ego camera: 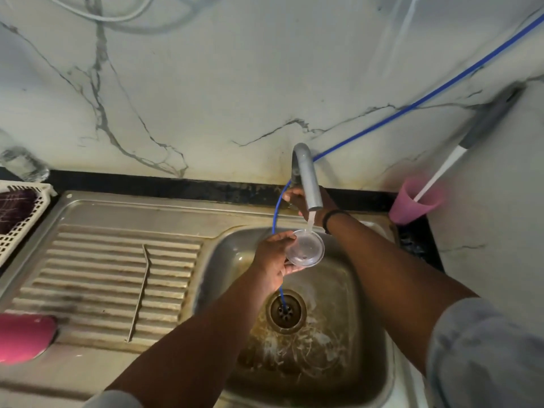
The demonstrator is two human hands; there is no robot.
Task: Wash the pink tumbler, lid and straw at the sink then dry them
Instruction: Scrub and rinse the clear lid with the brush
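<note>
Nearest the lens, two grey sleeves at the bottom edge, bare forearms reaching up over the steel sink. Left hand over the basin, fingers curled round the edge of the clear round lid, held tilted under the tap. Right hand up behind the grey spout, partly hidden by it; grip there impossible to tell. Black band on the right wrist. Thin stream of water falling from the spout onto the lid's upper rim. Blue hose running down across the marble wall, looping behind the spout and ending in the drain. On the ribbed draining board, left of the basin, a thin bent straw lying lengthwise across the ridges. Pink tumbler on its side at the far left, at the lower end of the draining board, partly cut off by the frame edge. White slatted basket at upper left. On the dark worktop at the right rear corner, a pink cup with a white-handled brush standing in it, leaning against the wall.
</note>
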